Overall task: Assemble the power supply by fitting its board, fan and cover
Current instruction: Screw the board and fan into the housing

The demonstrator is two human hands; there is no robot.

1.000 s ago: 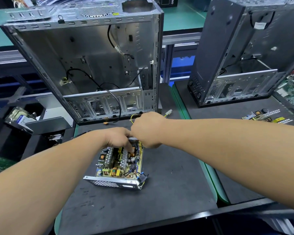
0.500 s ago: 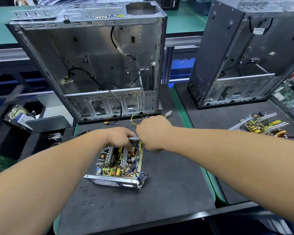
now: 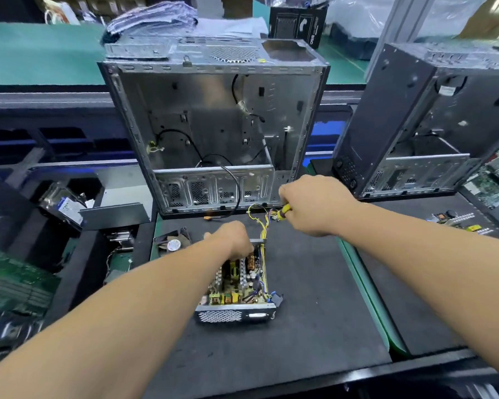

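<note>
Head: PC case (image 3: pixel 213 125) behind PSU (image 3: pixel 236 283)

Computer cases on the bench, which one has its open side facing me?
The silver case behind the power supply; the black case at right stands angled, showing its closed panel.

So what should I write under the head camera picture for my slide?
Left hand steadies the open power supply while right hand pulls its wire bundle clear.

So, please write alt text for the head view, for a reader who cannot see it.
Left hand rests on an open power supply on a dark mat, while the right hand grips its yellow wires. An empty PC case stands behind; a loose fan lies left.
</note>
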